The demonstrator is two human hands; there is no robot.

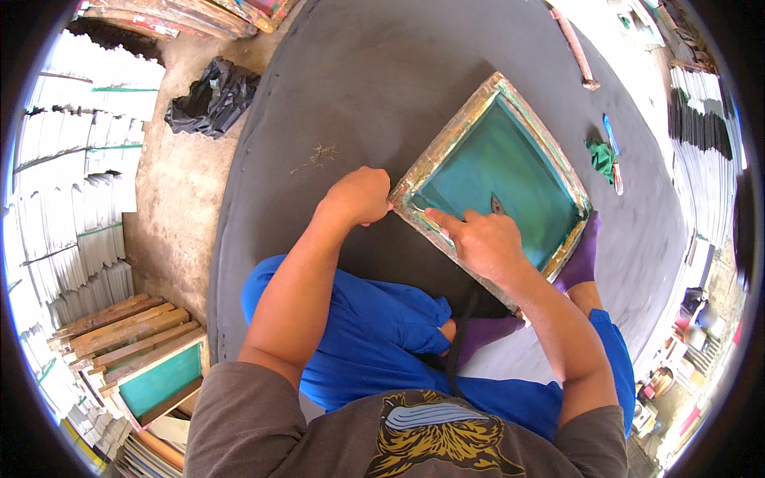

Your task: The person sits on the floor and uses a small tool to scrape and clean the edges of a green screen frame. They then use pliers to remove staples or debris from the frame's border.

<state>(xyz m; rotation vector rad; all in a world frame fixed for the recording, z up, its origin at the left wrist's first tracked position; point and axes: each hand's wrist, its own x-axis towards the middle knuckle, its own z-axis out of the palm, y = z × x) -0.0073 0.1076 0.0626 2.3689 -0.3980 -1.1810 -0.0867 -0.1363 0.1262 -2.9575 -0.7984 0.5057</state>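
A wooden screen-printing frame (446,137) with green mesh (518,159) lies tilted in front of me on the dark padded surface, one corner pointing left. At that left corner my left hand (362,195) is closed, its fingertips near the wood; whatever it pinches is hidden. Above the near-left side is my right hand (482,243), its index finger stretched toward the same corner. From this hand's curled fingers a dark pointed tool (496,205) sticks out over the mesh; most of it is covered. My sock-clad feet are beside the frame's near and right corners.
Thread-like scraps (322,155) lie left of the frame. A hammer (575,49), a green cloth (602,159) and a blue slim tool (610,134) rest farther right. Beyond the left edge are a black plastic bag (211,99), stacked paper (80,191) and more wooden frames (119,327).
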